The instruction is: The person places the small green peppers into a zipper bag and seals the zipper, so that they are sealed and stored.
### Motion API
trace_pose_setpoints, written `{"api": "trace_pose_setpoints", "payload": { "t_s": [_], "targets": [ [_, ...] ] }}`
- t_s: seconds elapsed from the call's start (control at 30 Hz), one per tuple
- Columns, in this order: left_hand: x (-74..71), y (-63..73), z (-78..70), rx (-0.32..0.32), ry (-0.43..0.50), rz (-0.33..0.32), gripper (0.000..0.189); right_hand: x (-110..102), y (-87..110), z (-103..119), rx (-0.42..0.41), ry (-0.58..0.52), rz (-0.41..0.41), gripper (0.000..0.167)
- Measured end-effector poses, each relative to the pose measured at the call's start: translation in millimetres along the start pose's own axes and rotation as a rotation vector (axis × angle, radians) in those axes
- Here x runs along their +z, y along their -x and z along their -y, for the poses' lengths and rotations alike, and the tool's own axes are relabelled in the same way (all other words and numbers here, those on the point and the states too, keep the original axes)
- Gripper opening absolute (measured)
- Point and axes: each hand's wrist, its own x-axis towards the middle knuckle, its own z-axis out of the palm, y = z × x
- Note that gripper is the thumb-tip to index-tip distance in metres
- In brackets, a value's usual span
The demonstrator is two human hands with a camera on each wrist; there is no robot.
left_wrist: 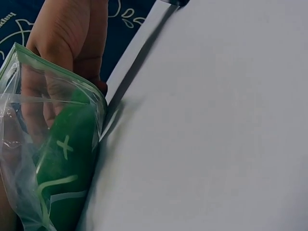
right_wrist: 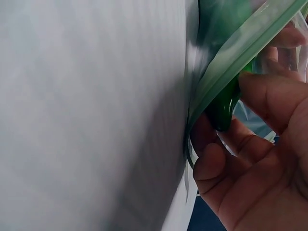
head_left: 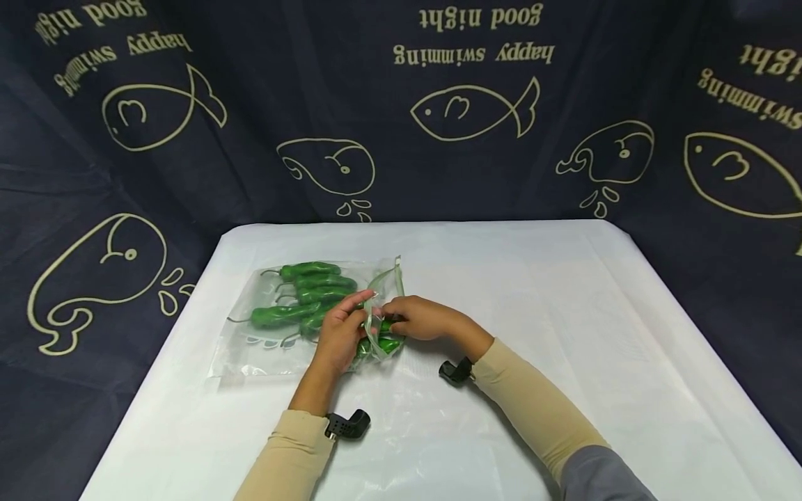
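A clear zip bag [head_left: 234, 358] with a green-edged mouth lies on the table, holding several long green peppers [head_left: 276, 316] with thin stems. My left hand [head_left: 335, 341] holds the bag at its mouth, which gapes to the right. Reaching into that mouth, my right hand [head_left: 429, 319] grips a green pepper [right_wrist: 224, 110] between thumb and fingers, seen best in the right wrist view. The green rim [right_wrist: 245, 62] hangs beside those fingers. In the left wrist view a green pepper [left_wrist: 72, 139] shows through the plastic; the left hand's fingertips are partly hidden.
A white-covered table [head_left: 532, 292] extends to the right and front of the bag. Behind it hangs a dark blue cloth [head_left: 476, 174] printed with fish, whales and lettering. A small black camera sits on each wrist, the left one [head_left: 351, 424] close above the table.
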Motion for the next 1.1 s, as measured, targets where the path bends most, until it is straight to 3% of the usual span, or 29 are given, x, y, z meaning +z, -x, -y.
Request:
{"api": "trace_pose_setpoints", "payload": {
  "t_s": [0.23,0.5,1.1],
  "targets": [
    [2.4,-0.5,-0.9,-0.017,-0.006,-0.014,0.043,-2.6,3.3,-1.1,-0.014,0.013,0.012,0.007],
    [3.1,0.1,-2.8,-0.030,-0.018,-0.016,0.043,-6.7,3.4,-0.6,0.052,0.010,0.061,0.024],
    [6.0,-0.1,-6.1,-0.013,-0.015,-0.038,0.044,-2.7,-1.5,1.2,0.010,-0.024,0.057,0.003]
  ]
}}
